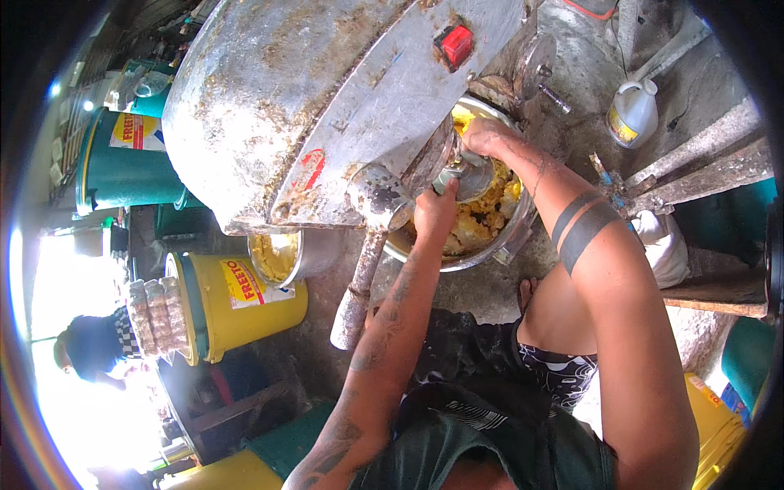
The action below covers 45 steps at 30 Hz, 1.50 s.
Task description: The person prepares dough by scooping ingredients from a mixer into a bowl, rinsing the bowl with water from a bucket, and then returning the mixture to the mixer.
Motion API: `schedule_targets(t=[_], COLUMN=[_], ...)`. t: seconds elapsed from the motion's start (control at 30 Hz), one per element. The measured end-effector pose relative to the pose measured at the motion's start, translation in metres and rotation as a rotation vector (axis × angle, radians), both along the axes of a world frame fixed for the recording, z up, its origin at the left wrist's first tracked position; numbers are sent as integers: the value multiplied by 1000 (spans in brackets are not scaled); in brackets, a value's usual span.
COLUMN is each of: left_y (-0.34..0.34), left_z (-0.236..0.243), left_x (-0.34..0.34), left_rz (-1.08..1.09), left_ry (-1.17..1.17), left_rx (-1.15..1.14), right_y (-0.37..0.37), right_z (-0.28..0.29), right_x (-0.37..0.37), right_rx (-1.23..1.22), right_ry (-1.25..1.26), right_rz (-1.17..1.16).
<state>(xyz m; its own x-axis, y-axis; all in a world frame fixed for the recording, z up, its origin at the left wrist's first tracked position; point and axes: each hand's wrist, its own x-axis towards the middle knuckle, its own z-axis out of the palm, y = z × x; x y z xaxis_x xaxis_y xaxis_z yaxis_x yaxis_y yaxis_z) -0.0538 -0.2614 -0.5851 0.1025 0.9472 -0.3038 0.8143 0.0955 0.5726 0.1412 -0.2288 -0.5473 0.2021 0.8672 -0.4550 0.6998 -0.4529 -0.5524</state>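
A large worn metal mixer [327, 122] leans over a steel bowl [523, 224] that holds a crumbly yellow mixture [490, 214]. Between the mixer head and the bowl is a metal beater [472, 181], its lower part down in the mixture. My left hand [435, 214] is closed on the near side of the beater, thumb pointing up. On the far side, my right hand [487, 137] is closed round the upper part of the beater, close under the mixer head. Some of its fingers are hidden.
A red switch [456, 45] sits on the mixer, and a metal lever [359, 290] sticks out toward me. At left are a pot [310, 260] with yellow residue, a yellow drum [261, 318] and a green drum [122, 167]. A plastic jug [635, 114] stands right. Another person [94, 343] is far left.
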Motion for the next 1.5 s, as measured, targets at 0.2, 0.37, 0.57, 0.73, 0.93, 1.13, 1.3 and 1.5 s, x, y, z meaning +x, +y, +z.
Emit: schedule_targets(t=[0.2,0.37,0.57,0.73,0.93,1.13,1.3,1.5], left_y=[-13,-20,-25,-30,-12,-5,-14,-8], left_z=[-11,10,22,25,-4,6,20,11], left_x=[-3,9,14,15,-7,-18,-6,-9], left_rz=[70,152,187,240,224,31,72,117], left_ry=[-31,-66,-82,-94,-422,-361,-300,-376], left_rx=[106,-68,-64,-116,-157,-92,-103,-102], right_y=[3,3,18,9,3,-10,-3,-5], right_z=[9,2,-3,2,3,2,8,9], right_x=[-5,-1,2,0,-6,-8,-3,-4], right_rx=[40,158,120,149,205,212,88,118], right_ry=[25,93,52,41,64,98,43,75], right_rz=[106,88,186,196,73,18,29,7])
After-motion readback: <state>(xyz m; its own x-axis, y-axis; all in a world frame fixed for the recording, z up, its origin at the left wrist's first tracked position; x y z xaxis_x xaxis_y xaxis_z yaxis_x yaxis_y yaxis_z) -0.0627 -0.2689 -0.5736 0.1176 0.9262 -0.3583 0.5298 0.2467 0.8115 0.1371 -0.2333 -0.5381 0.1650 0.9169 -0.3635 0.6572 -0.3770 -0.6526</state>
